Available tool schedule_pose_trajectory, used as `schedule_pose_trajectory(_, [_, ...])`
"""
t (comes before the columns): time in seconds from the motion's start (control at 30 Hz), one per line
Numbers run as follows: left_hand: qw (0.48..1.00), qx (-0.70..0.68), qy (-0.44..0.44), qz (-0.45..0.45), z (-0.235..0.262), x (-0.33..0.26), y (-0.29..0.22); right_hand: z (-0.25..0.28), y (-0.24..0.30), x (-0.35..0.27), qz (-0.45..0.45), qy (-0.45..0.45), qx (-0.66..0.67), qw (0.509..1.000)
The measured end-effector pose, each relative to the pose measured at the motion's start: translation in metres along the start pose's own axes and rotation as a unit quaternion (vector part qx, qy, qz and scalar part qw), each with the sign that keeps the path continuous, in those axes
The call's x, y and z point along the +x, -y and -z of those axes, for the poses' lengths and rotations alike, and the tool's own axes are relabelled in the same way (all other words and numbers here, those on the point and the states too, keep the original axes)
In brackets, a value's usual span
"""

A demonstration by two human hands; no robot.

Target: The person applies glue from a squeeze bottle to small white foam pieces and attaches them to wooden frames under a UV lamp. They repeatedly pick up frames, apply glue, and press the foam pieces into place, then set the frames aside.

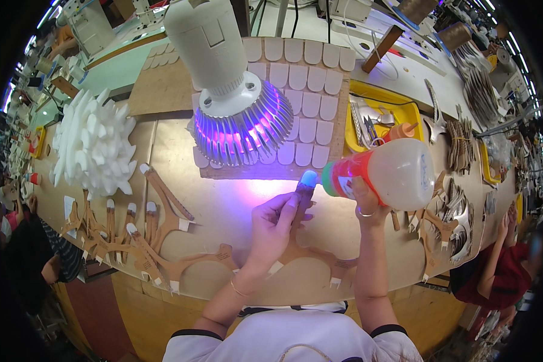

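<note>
My left hand (273, 228) pinches a Y-shaped brown leather piece (304, 194) near its upper end. The tip of that end is pale and glows blue under the lamp's light. In my right hand (369, 206) is a squeeze bottle (404, 174), translucent white with a red band and a green cap. It lies tilted nearly flat, its cap turned left and close beside the leather tip; I cannot tell whether they touch. The lower arms of the leather piece spread over the table below my left hand.
A lit purple-blue lamp (242, 123) hangs over a brown board (339, 145) bearing rows of white tabs. Several leather pieces (163, 241) lie left, near a white foam pile (96, 145). A yellow tray (413, 111) holds tools at right. Other people sit at both sides.
</note>
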State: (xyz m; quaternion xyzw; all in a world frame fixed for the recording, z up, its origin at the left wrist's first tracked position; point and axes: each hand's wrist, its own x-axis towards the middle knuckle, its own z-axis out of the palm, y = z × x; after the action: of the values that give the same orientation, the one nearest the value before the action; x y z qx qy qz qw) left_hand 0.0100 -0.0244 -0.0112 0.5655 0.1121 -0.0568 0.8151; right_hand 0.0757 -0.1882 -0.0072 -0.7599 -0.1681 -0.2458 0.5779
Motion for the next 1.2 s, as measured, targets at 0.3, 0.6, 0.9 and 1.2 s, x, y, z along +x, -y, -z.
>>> schedule_pose_trajectory(0.3, [1.000,0.001,-0.019,-0.015,0.000,-0.005,0.002,-0.002,0.017,0.000,0.007,0.082,-0.055,0.995])
schedule_pose_trajectory(0.6, [1.000,-0.003,-0.022,-0.020,0.000,0.000,0.000,0.005,-0.023,-0.039,-0.010,0.006,-0.007,1.000])
schedule_pose_trajectory(0.9, [0.999,0.002,-0.019,-0.031,0.000,-0.005,0.000,-0.001,-0.020,-0.044,0.003,-0.002,-0.061,0.998])
schedule_pose_trajectory(1.2, [0.998,0.009,-0.008,-0.062,-0.002,-0.007,0.000,-0.012,0.012,-0.016,-0.020,-0.056,0.018,0.998])
